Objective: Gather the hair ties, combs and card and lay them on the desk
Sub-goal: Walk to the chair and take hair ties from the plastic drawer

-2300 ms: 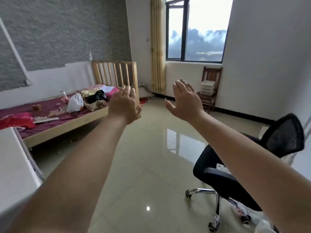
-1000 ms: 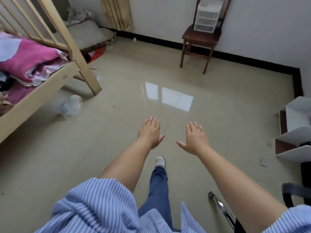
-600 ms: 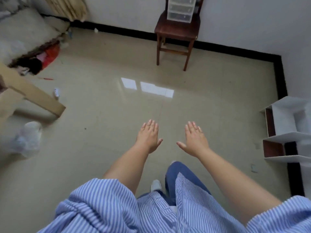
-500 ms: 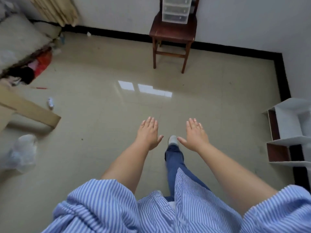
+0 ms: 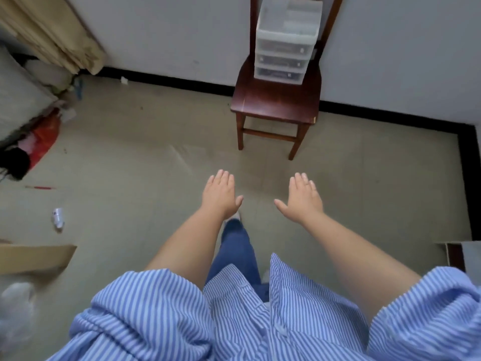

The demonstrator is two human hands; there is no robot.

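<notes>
My left hand [image 5: 221, 196] and my right hand [image 5: 303, 200] are stretched out in front of me, palms down, fingers straight, holding nothing. They hover over the tiled floor a short way before a dark wooden chair [image 5: 276, 102]. On the chair's seat stands a small translucent plastic drawer unit [image 5: 285, 40] with three drawers; what lies inside is too blurred to tell. No hair ties, combs, card or desk can be made out.
A beige curtain [image 5: 54, 35] hangs at the upper left above a grey cushion [image 5: 18, 100] and red clutter [image 5: 43, 139]. A small white object [image 5: 57, 217] lies on the floor. A bed-frame corner [image 5: 36, 256] is at the left, a white shelf edge [image 5: 468, 256] at the right.
I have walked across the room toward the chair; it is now closer and larger in view. Both hands stay outstretched and empty. The bed has slid off to the left.
</notes>
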